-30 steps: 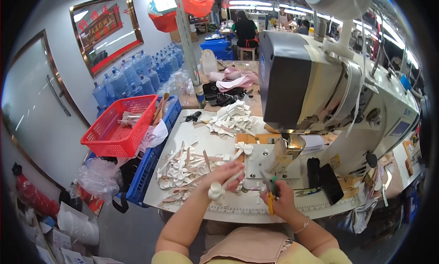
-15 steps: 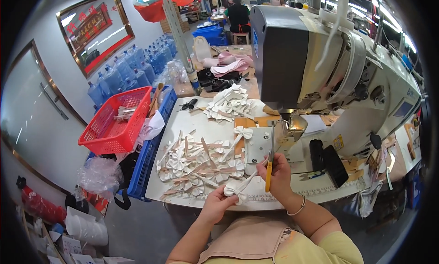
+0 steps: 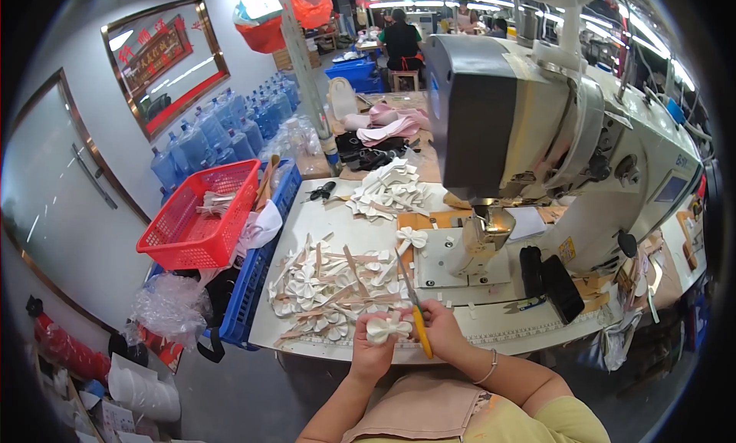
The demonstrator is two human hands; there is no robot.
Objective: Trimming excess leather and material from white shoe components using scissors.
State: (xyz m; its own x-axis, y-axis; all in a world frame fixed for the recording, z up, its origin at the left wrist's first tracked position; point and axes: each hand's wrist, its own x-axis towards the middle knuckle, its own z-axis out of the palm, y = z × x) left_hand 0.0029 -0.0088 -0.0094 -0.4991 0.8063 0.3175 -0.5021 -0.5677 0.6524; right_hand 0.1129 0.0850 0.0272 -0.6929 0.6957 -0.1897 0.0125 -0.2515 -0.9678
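A white flower-shaped piece (image 3: 387,328) is pinched in my left hand (image 3: 369,355), close to the table's front edge. My right hand (image 3: 446,334) is closed on yellow-handled scissors (image 3: 422,332), whose long metal blades point up and away to the left. Its fingertips come close to the flower's right side; whether they touch it I cannot tell. Just beyond my hands lies a heap of similar white flowers (image 3: 326,282) mixed with beige strips. One more flower (image 3: 412,237) sits beside the sewing machine's metal plate (image 3: 437,273).
A large sewing machine (image 3: 491,121) stands over the table's right side. Behind the heap is a pile of white pieces (image 3: 387,188), with black snips (image 3: 320,191) beside it. A black phone (image 3: 562,289) lies at right. A red basket (image 3: 201,220) rests on a blue crate (image 3: 257,278) at left.
My right hand has moved left and nearer to me, beside my left hand. The scissors have swung from nearly upright to leaning left. The flower has been turned and lifted slightly.
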